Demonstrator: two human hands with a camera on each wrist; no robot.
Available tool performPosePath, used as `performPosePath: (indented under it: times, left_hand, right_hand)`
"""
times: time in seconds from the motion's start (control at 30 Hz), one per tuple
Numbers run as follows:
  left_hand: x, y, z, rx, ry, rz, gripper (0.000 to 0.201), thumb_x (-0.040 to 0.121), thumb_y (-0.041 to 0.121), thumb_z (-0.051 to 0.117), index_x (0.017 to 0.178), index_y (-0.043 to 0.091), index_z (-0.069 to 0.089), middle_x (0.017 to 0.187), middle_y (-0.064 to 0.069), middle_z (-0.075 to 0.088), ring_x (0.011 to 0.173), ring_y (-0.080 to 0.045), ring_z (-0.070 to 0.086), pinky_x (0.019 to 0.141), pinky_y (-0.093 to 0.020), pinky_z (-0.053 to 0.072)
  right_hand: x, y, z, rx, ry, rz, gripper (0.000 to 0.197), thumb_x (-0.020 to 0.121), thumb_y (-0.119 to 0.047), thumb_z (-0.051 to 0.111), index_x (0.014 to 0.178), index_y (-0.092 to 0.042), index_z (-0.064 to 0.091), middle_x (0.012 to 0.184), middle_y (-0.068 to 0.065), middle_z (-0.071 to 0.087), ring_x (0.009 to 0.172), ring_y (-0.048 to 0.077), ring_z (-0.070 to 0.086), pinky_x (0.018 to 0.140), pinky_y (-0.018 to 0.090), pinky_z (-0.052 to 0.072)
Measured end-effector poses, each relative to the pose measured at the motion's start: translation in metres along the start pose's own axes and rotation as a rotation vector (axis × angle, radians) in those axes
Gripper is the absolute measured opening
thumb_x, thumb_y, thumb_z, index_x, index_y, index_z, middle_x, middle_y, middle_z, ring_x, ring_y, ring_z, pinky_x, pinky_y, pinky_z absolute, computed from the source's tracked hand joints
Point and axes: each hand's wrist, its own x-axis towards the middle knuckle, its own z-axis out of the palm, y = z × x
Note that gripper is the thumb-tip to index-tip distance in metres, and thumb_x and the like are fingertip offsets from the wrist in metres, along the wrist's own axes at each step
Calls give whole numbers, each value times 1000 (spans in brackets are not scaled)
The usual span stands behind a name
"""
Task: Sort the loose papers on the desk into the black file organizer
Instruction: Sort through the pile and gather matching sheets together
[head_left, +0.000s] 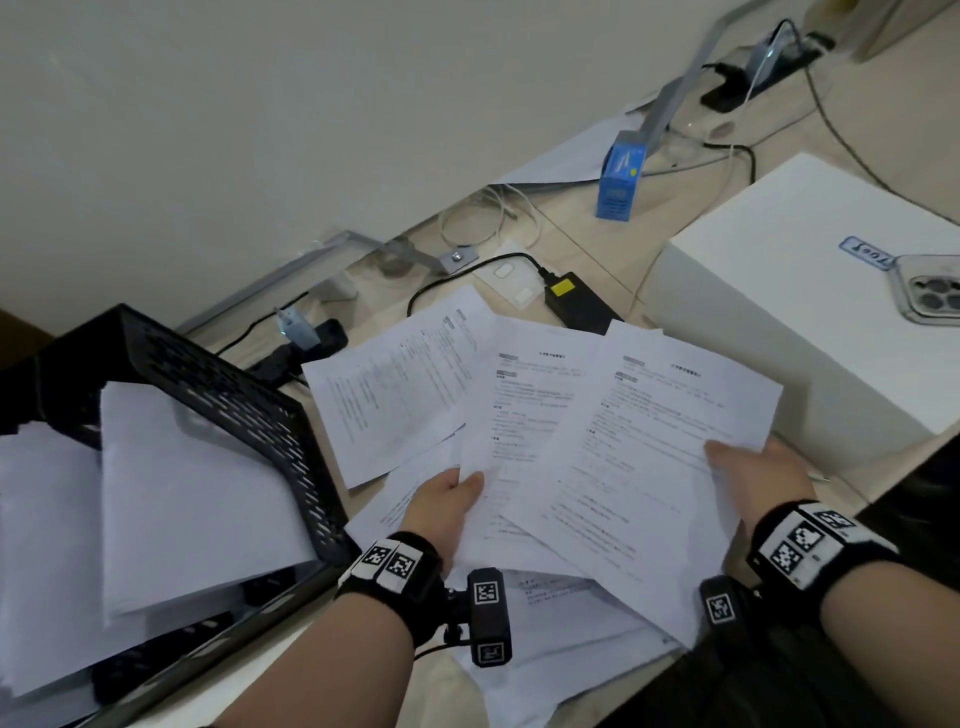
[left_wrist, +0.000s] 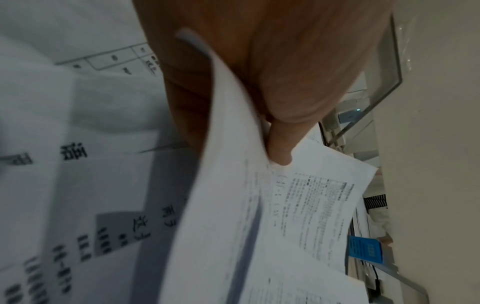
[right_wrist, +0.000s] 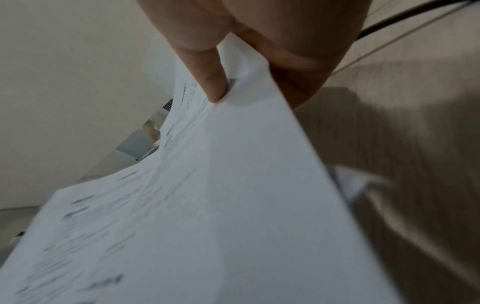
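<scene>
Plainly, the risk here is a slipping fan of sheets. The left hand (head_left: 445, 499) pinches the lower edge of the middle printed sheet (head_left: 524, 415), thumb on top, and the right hand (head_left: 763, 475) pinches the right-hand sheet (head_left: 670, 447) the same way — both grips sit at the margins, so the splayed papers could slide apart or crease when carried left. More loose pages (head_left: 566, 639) lie beneath on the desk (head_left: 582, 244), and lifting carelessly may drag them off the near edge. The black file organizer (head_left: 249, 410) stands at the left, already holding white sheets (head_left: 182, 488); its mesh wall could catch a leading corner. How many sheets each hand holds is unclear in the blurred wrist views. The desk is pale wood-grain against a plain wall, strewn with a power adapter (head_left: 576, 301), cables, a blue carton (head_left: 621, 179) and a white box (head_left: 810, 291) with a phone (head_left: 932, 291) on it.
</scene>
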Motion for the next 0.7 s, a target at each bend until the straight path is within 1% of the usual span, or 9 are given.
performPosePath:
  times: [0.1,0.13,0.17,0.23,0.27,0.4,0.47,0.6,0.7]
  left_hand:
    - [2,3,-6,-67,-42,-18,22,102,18,56,112,5,71,108,-17,77,102,-38,72,94,-57,56]
    - [3,3,-8,-73,-57,-13,22,102,17,56,113,4,70,108,-17,76,103,-38,72,93,-57,56]
    - [4,4,-10,-69,-65,-8,22,102,17,56,112,3,70,108,-17,76,103,-38,72,93,-57,57]
    - [5,4,-13,-56,-78,3,22,102,18,57,112,4,71,108,-17,77,104,-38,72,93,-56,57]
    - [6,4,-13,-57,-88,10,22,102,19,57,112,4,71,109,-16,76,106,-38,71,95,-56,56]
    - [5,1,-14,-66,-144,40,24,102,18,56,116,5,71,115,-14,75,112,-34,70,103,-53,51]
    - [4,0,-14,-82,-170,39,24,102,18,57,116,4,72,116,-16,75,113,-35,69,105,-54,49]
    - [2,1,-13,-97,-184,35,24,101,17,58,116,3,72,115,-16,75,112,-35,70,105,-53,49]
    - [0,1,-15,-111,-188,36,24,102,16,57,115,4,72,114,-15,75,111,-34,70,104,-51,50]
  right_hand:
    - [1,-1,-4,40,-8,-5,27,90,-7,68,116,-4,68,111,13,71,87,26,67,87,31,49]
    - [0,-2,-5,68,-17,5,26,90,-5,68,116,-3,68,111,13,71,84,26,67,85,31,50]
    - [-1,-2,-4,86,-30,15,21,89,-4,69,110,-3,70,111,15,72,84,28,68,84,33,52]
    - [-4,-3,-2,113,-59,43,11,87,-4,70,97,-7,72,108,17,74,91,35,71,91,45,55]
    - [-5,-3,0,117,-77,42,11,86,-3,71,95,-9,73,106,17,75,95,37,71,94,49,54]
    - [-10,-1,10,113,-140,26,18,85,-9,74,102,-11,76,105,7,78,99,31,73,96,45,52]
    - [-13,-2,16,101,-164,36,18,85,-10,74,103,-10,75,105,7,78,98,31,73,93,44,53]
    - [-19,-4,26,81,-201,40,22,87,-10,73,109,-9,74,106,8,78,101,34,72,99,53,51]
    - [-18,-2,28,72,-202,36,27,83,-14,76,110,-11,74,107,7,78,102,34,72,101,56,50]
